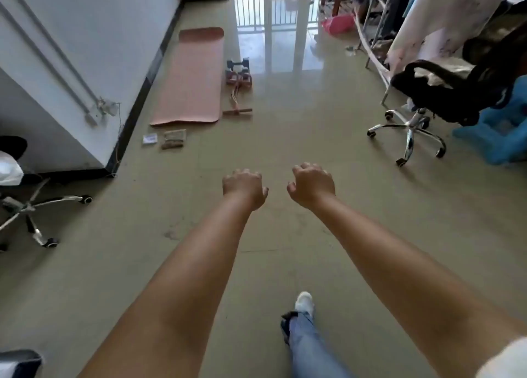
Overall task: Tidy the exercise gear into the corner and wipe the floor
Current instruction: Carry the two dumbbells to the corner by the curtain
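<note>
A pink exercise mat [192, 75] lies unrolled on the floor along the left wall. Right of it sit a pedal resistance puller [238, 92] with pink handles and a dark dumbbell [238, 63]. Near the mat's front end lie small flat items [173, 138] and a white card [150, 138]. My left hand [244, 186] and my right hand [311, 184] reach forward over the bare floor, well short of the gear. Both hang with loosely curled fingers and hold nothing.
A black office chair [445, 92] on a chrome base stands at the right, beside a blue plastic thing [496, 132] and a clothes rack [379, 26]. Another chair base [31, 206] is at the left. A glass door is at the far end. My foot [304, 302] steps forward.
</note>
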